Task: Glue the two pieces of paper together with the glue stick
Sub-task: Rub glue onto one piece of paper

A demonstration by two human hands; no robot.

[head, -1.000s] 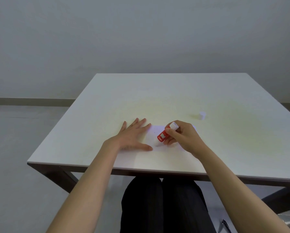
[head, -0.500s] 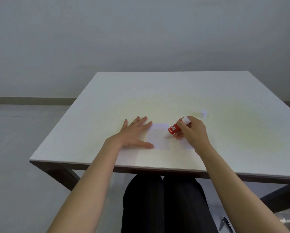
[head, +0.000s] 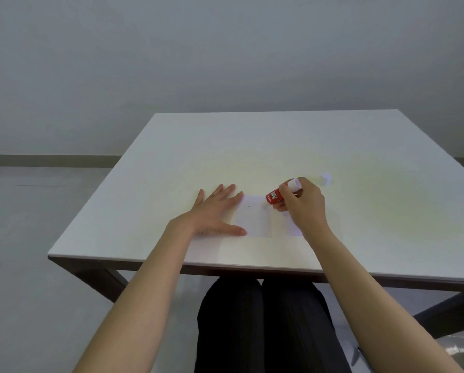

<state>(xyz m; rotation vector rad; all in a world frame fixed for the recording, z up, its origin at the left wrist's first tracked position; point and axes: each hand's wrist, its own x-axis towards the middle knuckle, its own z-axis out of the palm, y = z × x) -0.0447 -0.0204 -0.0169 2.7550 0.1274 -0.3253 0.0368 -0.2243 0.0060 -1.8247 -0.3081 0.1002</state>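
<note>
The right hand (head: 303, 203) is curled tight around the red glue stick (head: 275, 196), fingers wrapped over its barrel, the white end (head: 295, 183) poking out above the knuckles and the other end tilted down and leftward onto the upper right corner of a white paper (head: 255, 220); whether the tip truly touches the sheet cannot be told, since the paper is nearly the same white as the table (head: 252, 146). The left hand (head: 214, 214) holds nothing: it lies flat with fingers spread, palm down, its fingertips and thumb resting at the left edge of that same paper, pinning it. A second paper (head: 292, 227) shows only as a faint, bluish patch under and just below the right wrist, mostly hidden by the hand, its outline hard to trace. Just beyond the right hand, up and to its right, sits a small white cap (head: 326, 179), blurred and pale against the tabletop, apart from the knuckles. Ahead of both hands the table runs bare to its far edge, and there is wide free surface to the right of the gripping hand; to the left of the flat hand the table's edge comes sooner. The near edge lies just below the wrists, with dark-trousered knees (head: 257, 327) beneath it. Both forearms are cut off by the bottom of the frame.
</note>
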